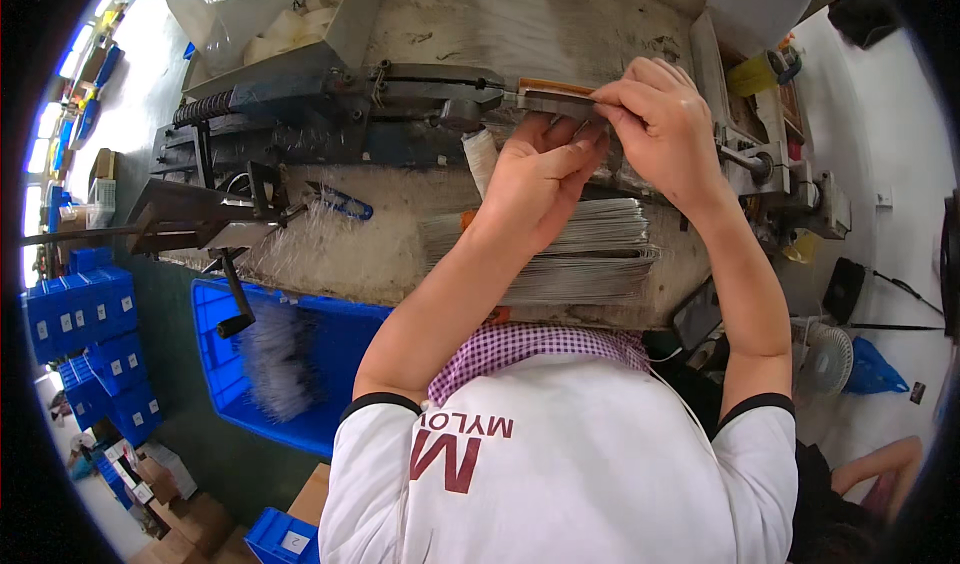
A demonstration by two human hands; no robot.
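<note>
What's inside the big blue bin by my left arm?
A pale bristly heap lies in the blue bin. Your left arm covers its right end; anything there, or beneath the heap, is hidden.

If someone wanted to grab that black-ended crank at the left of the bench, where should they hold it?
Probably by the chunky dark knob at its lower end, coming from the wearer's side. The knob is thicker than the slim crank arm leading to it, and shows beyond the front edge of the bench, with nothing visible lying over it.
</note>
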